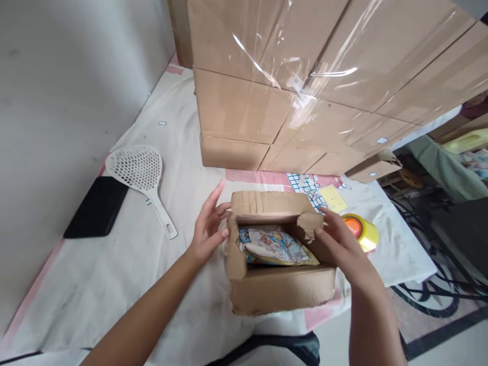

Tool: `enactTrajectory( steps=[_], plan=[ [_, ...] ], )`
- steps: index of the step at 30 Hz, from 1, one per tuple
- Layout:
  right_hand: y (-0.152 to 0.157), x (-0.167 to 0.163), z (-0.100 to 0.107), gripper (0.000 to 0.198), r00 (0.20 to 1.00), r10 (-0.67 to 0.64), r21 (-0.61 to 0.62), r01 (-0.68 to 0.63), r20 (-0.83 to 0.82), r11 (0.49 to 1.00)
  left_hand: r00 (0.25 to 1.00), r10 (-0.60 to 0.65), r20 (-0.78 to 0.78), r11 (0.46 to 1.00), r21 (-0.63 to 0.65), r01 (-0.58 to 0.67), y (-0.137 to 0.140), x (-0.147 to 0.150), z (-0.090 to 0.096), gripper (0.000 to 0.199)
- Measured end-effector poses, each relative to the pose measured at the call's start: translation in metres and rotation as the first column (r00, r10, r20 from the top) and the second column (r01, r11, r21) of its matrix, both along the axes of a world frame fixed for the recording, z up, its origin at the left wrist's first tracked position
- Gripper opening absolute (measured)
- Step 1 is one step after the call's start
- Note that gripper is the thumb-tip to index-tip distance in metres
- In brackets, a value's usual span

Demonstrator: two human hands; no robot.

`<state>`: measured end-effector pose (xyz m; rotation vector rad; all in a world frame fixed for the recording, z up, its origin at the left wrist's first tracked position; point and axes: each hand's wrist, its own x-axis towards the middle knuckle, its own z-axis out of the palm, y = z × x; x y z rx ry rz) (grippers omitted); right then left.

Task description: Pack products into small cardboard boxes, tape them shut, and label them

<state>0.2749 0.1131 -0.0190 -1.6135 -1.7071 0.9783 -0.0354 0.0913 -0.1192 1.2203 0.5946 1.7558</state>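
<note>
A small open cardboard box [282,292] stands on the cloth-covered table, its flaps folded outward. Inside lies a printed plastic packet [276,246], mostly white and blue with cartoon figures. My left hand [209,226] is at the box's left end, fingers spread, with the thumb and some fingertips at its edge. My right hand [339,244] grips the right end, thumb on a torn flap and fingers behind it. Just beyond the right hand sits a roll of yellow tape [368,236] with an orange core.
Stacked cardboard boxes [244,107] wrapped in clear plastic rise behind. At left, a white slotted skimmer [137,168] lies partly over a black flat object [95,211] beside the wall. The table cloth [183,284] ends at the right, above a black metal frame [430,300].
</note>
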Motion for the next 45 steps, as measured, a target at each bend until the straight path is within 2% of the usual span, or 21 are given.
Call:
enactTrajectory(
  steps=[2,3,6,8,10,12,14,16,17,19,21,23,25,28,30,34,36,38,40,42,45],
  plan=[
    [-0.001,0.003,-0.006,0.052,0.992,0.069,-0.143,-0.084,-0.105,0.986,0.998,-0.024,-0.049,0.999,0.039,0.026,0.001,0.001,-0.001,0.088],
    [-0.002,0.005,-0.007,0.053,0.99,0.066,-0.162,-0.086,-0.124,0.983,0.995,-0.045,-0.087,0.998,0.047,0.05,0.001,0.002,0.0,0.091],
    [-0.005,0.013,-0.007,0.058,0.995,-0.076,-0.116,0.069,-0.063,0.991,0.984,-0.103,-0.145,0.994,0.017,0.106,0.0,0.002,0.007,0.094],
    [-0.011,0.022,-0.004,0.052,0.98,-0.196,-0.113,0.193,-0.017,0.975,0.981,-0.116,-0.156,0.993,-0.029,0.113,-0.001,0.002,0.011,0.092],
    [-0.019,0.03,0.0,0.043,0.971,-0.225,-0.082,0.219,-0.078,0.972,0.978,-0.125,-0.168,0.991,-0.071,0.114,-0.002,0.002,0.013,0.09],
    [-0.028,0.033,0.003,0.043,0.97,-0.107,0.049,0.121,-0.22,0.991,0.976,-0.127,-0.178,0.988,-0.109,0.109,-0.003,0.002,0.012,0.089],
    [-0.035,0.03,0.004,0.048,0.961,0.101,0.179,-0.055,-0.259,0.982,0.976,-0.115,-0.186,0.987,-0.13,0.092,-0.004,0.002,0.011,0.088],
    [-0.039,0.023,0.002,0.043,0.954,0.242,0.178,-0.211,-0.176,0.961,0.976,-0.096,-0.193,0.988,-0.135,0.07,-0.005,0.003,0.01,0.089],
    [-0.04,0.019,-0.001,0.036,0.957,0.259,0.164,-0.237,-0.129,0.958,0.977,-0.088,-0.195,0.989,-0.137,0.061,-0.005,0.003,0.01,0.09],
    [-0.039,0.012,-0.008,0.025,0.975,0.2,0.209,-0.176,-0.1,0.962,0.978,-0.082,-0.192,0.987,-0.152,0.053,-0.006,0.004,0.01,0.09],
    [-0.036,0.007,-0.017,0.021,0.987,0.042,0.323,0.011,-0.158,0.946,0.981,-0.074,-0.177,0.985,-0.167,0.045,-0.006,0.006,0.011,0.089],
    [-0.03,0.005,-0.023,0.018,0.972,-0.112,0.367,0.184,-0.208,0.912,0.986,-0.052,-0.157,0.986,-0.167,0.026,-0.005,0.007,0.011,0.09],
    [-0.023,0.004,-0.028,0.022,0.959,-0.178,0.291,0.239,-0.221,0.926,0.989,-0.005,-0.151,0.989,-0.146,-0.017,-0.003,0.007,0.01,0.093],
    [-0.013,0.005,-0.03,0.039,0.963,-0.079,0.076,0.102,-0.258,0.992,0.985,0.039,-0.166,0.989,-0.131,-0.061,-0.002,0.006,0.007,0.098],
    [-0.01,0.006,-0.029,0.044,0.953,-0.021,-0.009,0.019,-0.301,1.0,0.988,-0.008,-0.152,0.982,-0.188,-0.02,-0.004,0.006,0.006,0.102],
    [-0.007,0.003,-0.026,0.049,0.937,0.013,-0.032,-0.026,-0.35,0.999,0.986,-0.151,-0.069,0.927,-0.357,0.117,-0.013,0.008,0.011,0.107],
    [-0.007,0.0,-0.027,0.048,0.919,0.017,-0.025,-0.029,-0.394,0.999,0.99,-0.128,-0.063,0.92,-0.379,0.095,-0.016,0.009,0.014,0.104],
    [-0.007,-0.004,-0.029,0.045,0.898,-0.002,0.016,0.01,-0.44,1.0,0.993,-0.022,-0.116,0.957,-0.29,-0.013,-0.015,0.006,0.016,0.099],
    [-0.007,-0.007,-0.031,0.043,0.891,-0.033,0.08,0.078,-0.453,0.994,0.972,0.076,-0.223,0.993,-0.073,-0.095,-0.011,0.002,0.018,0.091],
    [-0.006,-0.01,-0.033,0.037,0.898,-0.018,0.175,0.105,-0.439,0.979,0.94,0.105,-0.324,0.989,0.136,-0.063,-0.005,-0.004,0.02,0.075],
    [-0.004,-0.007,-0.041,0.025,0.916,0.083,0.329,0.055,-0.392,0.943,0.918,0.073,-0.39,0.972,0.235,0.022,0.002,-0.01,0.023,0.043]
  ],
)
